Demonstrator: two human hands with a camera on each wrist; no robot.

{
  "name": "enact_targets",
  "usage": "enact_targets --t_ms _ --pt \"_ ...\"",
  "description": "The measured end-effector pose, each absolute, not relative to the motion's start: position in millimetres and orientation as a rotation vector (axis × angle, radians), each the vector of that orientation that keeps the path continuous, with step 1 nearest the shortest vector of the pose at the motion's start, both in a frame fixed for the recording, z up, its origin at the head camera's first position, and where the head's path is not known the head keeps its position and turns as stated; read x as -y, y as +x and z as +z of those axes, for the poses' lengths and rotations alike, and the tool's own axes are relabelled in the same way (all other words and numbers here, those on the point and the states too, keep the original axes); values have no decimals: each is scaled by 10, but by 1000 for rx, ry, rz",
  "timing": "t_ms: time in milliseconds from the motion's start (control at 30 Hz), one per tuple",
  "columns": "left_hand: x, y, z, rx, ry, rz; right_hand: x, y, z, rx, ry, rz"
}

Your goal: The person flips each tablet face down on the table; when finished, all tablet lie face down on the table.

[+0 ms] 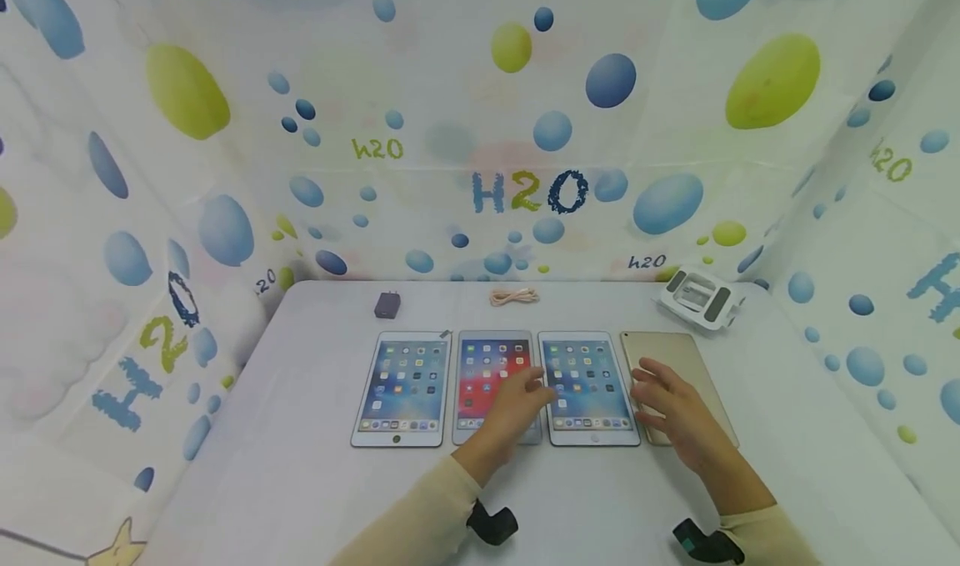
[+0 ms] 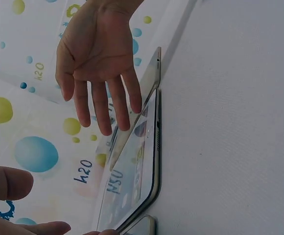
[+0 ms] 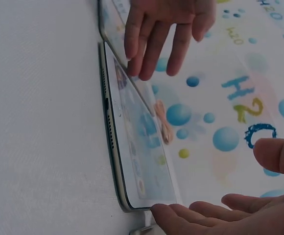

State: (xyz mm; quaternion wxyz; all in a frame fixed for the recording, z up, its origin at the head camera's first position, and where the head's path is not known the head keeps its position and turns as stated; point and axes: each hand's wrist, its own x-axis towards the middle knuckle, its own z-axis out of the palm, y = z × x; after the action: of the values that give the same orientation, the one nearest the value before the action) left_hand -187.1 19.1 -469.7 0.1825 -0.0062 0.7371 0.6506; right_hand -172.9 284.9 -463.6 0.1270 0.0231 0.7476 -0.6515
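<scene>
Several tablets lie in a row on the table. The third from the left, a white tablet (image 1: 589, 389) with its screen lit, lies between my two hands. My left hand (image 1: 510, 412) is over the second tablet (image 1: 487, 374), which has a red and blue screen, its fingertips by the white tablet's left edge. On the other side, my right hand (image 1: 678, 412) is above a gold tablet (image 1: 693, 358) lying back up. Both hands hold nothing, fingers loosely extended. In the right wrist view, my right fingertips (image 3: 164, 215) come close to the white tablet's corner; contact is unclear.
The leftmost tablet (image 1: 401, 387) also shows a lit screen. Along the back of the table (image 1: 300, 433) are a dark charger block (image 1: 387, 305), a coiled cable (image 1: 514, 297) and a white-and-grey device (image 1: 699, 298). A patterned curtain (image 1: 450, 132) surrounds the table.
</scene>
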Motion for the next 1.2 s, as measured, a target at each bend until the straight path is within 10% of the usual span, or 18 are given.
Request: enact_targets --t_ms 1200 --pt "-302 -1788 -4605 -1773 53 1909 -2723 -1846 -4871 -1293 -145 -2401"
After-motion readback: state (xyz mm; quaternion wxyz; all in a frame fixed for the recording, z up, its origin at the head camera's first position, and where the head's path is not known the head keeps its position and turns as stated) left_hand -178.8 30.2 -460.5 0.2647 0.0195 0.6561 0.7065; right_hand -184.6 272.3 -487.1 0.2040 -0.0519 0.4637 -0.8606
